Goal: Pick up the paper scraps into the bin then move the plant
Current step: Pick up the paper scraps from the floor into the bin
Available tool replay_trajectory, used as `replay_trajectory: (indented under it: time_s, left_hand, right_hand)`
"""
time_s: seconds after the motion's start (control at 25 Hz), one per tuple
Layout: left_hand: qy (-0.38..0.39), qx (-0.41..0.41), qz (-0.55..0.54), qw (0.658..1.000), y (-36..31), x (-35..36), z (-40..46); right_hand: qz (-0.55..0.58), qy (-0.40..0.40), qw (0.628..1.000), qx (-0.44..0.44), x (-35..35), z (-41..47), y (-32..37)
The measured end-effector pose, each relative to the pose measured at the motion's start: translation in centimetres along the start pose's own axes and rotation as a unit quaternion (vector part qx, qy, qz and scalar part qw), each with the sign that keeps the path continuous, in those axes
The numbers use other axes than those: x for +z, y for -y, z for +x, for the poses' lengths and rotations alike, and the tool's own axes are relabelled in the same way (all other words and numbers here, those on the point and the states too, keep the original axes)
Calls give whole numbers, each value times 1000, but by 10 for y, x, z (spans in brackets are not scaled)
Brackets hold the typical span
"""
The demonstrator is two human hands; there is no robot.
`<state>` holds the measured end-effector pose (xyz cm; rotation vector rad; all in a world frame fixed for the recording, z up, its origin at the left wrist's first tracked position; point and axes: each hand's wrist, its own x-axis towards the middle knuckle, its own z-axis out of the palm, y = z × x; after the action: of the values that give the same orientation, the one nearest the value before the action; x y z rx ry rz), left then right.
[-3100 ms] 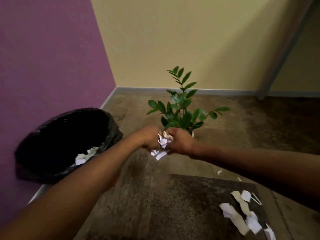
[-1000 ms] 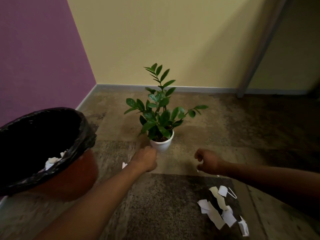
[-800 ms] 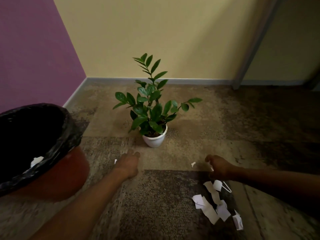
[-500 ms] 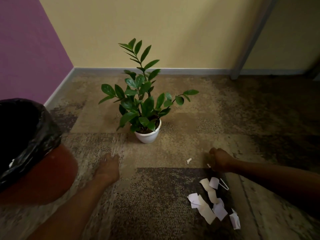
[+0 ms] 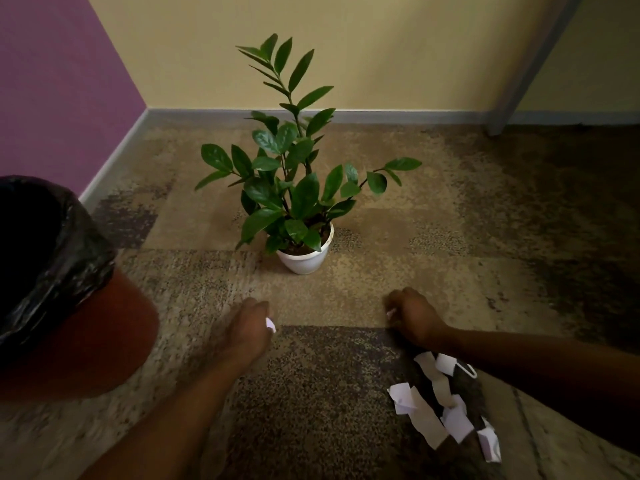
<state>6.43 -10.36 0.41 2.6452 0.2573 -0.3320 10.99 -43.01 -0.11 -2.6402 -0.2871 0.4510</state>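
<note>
A green plant [image 5: 292, 174] in a white pot [image 5: 304, 259] stands on the carpet ahead of me. My left hand [image 5: 247, 327] is low on the floor in front of it, fingers curled, with a small white paper scrap [image 5: 270, 323] pinched at its tip. My right hand [image 5: 414, 315] is fisted on the carpet to the right, a tiny scrap [image 5: 391, 312] showing at its fingers. A pile of white paper scraps [image 5: 440, 407] lies below my right forearm. The bin [image 5: 69, 292], red with a black liner, sits at the left edge.
A purple wall [image 5: 59, 84] runs along the left and a yellow wall [image 5: 346, 46] along the back, with a grey skirting board. A grey post [image 5: 519, 77] meets the floor at the back right. Bare carpet [image 5: 519, 237] stretches right of the plant.
Both hands came away from the bin side and dropped to the floor. The left hand has picked up a small scrap; the right has closed over the one near it. The view swung right.
</note>
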Motion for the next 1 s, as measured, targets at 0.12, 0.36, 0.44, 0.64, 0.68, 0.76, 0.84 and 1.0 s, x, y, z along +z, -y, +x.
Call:
replay_trajectory:
  time_s: [0.12, 0.36, 0.44, 0.64, 0.68, 0.76, 0.84, 1.0]
  left_hand:
    - [16, 57, -29, 998, -34, 25, -6]
    - [63, 130, -58, 988, -103, 72, -7]
    - [80, 140, -86, 983, -118, 82, -8]
    - [80, 115, -175, 975, -142, 73, -11]
    - [77, 114, -195, 971, -145, 66, -12]
    - [63, 106, -226, 966, -144, 49, -13]
    - [46, 96, -245, 964, -137, 26, -18]
    - [-19, 101, -221, 970, -114, -27, -37]
  right_hand:
    - [-20, 39, 997, -56, 6, 3, 8]
    - [-87, 93, 988, -82, -3, -2, 0]
    - [-61, 75, 994, -44, -10, -6, -6]
    - [221, 46, 971, 79, -17, -17, 0]
    - [294, 50, 949, 98, -17, -18, 9]
    - [397, 38, 908, 126, -19, -18, 31]
    - [438, 22, 889, 133, -25, -18, 57]
    - [442, 28, 892, 93, -38, -20, 118]
